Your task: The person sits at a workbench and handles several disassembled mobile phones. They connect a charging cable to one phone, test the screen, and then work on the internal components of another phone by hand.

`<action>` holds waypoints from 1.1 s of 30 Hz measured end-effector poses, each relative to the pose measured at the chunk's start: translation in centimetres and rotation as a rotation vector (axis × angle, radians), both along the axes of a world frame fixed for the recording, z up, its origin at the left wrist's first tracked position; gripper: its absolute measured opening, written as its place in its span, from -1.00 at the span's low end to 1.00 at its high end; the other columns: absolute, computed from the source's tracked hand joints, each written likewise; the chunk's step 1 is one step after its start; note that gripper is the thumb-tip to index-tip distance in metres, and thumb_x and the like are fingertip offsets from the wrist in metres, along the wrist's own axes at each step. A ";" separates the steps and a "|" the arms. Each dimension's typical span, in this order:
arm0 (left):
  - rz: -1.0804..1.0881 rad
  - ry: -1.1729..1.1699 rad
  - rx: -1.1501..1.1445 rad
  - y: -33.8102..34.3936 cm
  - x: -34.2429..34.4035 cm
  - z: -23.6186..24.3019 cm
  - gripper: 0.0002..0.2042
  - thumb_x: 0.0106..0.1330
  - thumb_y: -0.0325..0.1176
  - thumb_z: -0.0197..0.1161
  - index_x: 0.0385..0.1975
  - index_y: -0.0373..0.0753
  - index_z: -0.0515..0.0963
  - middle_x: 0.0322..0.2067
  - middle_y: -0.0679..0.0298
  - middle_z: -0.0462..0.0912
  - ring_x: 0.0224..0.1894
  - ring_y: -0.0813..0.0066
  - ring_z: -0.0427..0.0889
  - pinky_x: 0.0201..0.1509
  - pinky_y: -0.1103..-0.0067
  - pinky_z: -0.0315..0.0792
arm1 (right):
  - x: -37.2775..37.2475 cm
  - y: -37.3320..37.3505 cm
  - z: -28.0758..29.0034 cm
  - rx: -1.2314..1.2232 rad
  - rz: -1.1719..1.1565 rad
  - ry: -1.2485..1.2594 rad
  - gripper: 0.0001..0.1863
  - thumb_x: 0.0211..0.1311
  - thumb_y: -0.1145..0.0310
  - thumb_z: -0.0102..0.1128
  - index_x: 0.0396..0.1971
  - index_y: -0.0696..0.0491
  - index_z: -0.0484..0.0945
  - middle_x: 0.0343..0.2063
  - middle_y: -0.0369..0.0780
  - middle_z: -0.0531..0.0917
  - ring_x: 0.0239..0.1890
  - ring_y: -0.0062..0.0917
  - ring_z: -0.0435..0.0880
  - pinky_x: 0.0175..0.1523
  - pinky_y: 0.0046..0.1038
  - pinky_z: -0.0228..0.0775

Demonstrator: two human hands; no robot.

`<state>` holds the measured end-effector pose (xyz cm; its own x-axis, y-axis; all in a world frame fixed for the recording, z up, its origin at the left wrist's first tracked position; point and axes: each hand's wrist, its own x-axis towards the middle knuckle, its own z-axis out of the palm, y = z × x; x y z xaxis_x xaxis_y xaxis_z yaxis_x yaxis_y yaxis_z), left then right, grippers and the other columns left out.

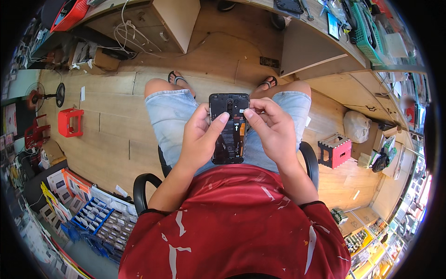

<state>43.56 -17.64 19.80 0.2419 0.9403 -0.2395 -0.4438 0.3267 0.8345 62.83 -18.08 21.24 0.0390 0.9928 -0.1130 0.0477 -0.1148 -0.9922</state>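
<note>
A smartphone with its back cover off is held over my lap, its dark inside facing up. The camera module is at the far end, and a battery with a white arrow shows below it. My left hand is closed around the phone's left side, its thumb lying on the back near the cameras. At the upper right edge, my right hand is closed on the phone, with its thumb by a small white label. Fingers under the phone are hidden.
Black chair armrests flank me. A wooden desk with dangling cables stands ahead. A red stool and a fan are left, a pink-and-black step stool right. A blue compartment tray sits lower left.
</note>
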 end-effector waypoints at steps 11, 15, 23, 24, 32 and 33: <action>0.068 -0.018 0.031 -0.2 -0.1 -0.5 -0.82 0.64 -0.45 0.24 0.09 -0.38 0.52 -0.04 0.18 0.76 -0.05 0.61 0.73 0.04 0.58 0.66 | -0.4 0.2 -0.2 0.042 0.051 0.051 -0.70 0.41 0.51 0.44 0.08 0.26 0.68 -0.09 -0.19 0.71 -0.10 -0.59 0.73 0.00 -0.51 0.66; 0.074 -0.008 0.049 -0.4 -0.2 -0.3 -0.82 0.65 -0.44 0.23 0.08 -0.38 0.51 -0.04 0.16 0.76 -0.06 0.60 0.74 0.03 0.57 0.66 | -0.8 0.2 0.1 0.071 0.052 -0.014 -0.65 0.34 0.55 0.46 0.09 0.24 0.68 -0.10 -0.19 0.71 -0.11 -0.59 0.73 -0.01 -0.52 0.66; 0.103 0.008 0.060 -0.4 -0.2 -0.4 -0.81 0.65 -0.44 0.22 0.10 -0.39 0.49 -0.04 0.12 0.77 -0.06 0.57 0.76 0.03 0.56 0.68 | -1.2 0.6 0.0 0.129 0.072 -0.109 -0.64 0.33 0.56 0.45 0.11 0.24 0.68 -0.13 -0.19 0.70 -0.12 -0.58 0.73 -0.02 -0.49 0.68; 0.103 0.000 0.035 -0.4 -0.3 -0.3 -0.81 0.65 -0.44 0.22 0.11 -0.39 0.50 -0.04 0.13 0.77 -0.06 0.56 0.76 0.03 0.56 0.68 | -1.3 0.6 -0.1 0.121 0.067 -0.096 -0.64 0.33 0.56 0.45 0.11 0.24 0.68 -0.13 -0.20 0.70 -0.12 -0.57 0.73 -0.01 -0.49 0.68; 0.133 -0.060 -0.054 -0.3 -0.8 -0.5 -0.85 0.62 -0.46 0.24 0.07 -0.33 0.53 -0.04 0.19 0.77 -0.04 0.58 0.75 0.11 0.56 0.65 | -1.0 1.7 0.5 0.105 0.144 -0.079 -0.67 0.35 0.50 0.47 0.07 0.22 0.71 -0.15 -0.23 0.71 -0.12 -0.58 0.71 -0.04 -0.50 0.67; 0.141 -0.056 -0.051 -0.2 -0.9 -0.5 -0.84 0.62 -0.46 0.24 0.08 -0.32 0.53 -0.05 0.18 0.78 -0.04 0.55 0.76 0.10 0.55 0.66 | -0.7 2.3 0.7 0.112 0.147 -0.107 -0.68 0.36 0.49 0.48 0.06 0.21 0.72 -0.15 -0.24 0.71 -0.12 -0.60 0.71 -0.05 -0.51 0.65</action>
<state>42.68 -17.84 19.30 0.1225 0.9528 -0.2778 -0.5340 0.2992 0.7908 62.17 -15.77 21.97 -0.1013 0.9948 -0.0043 0.1620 0.0123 -0.9867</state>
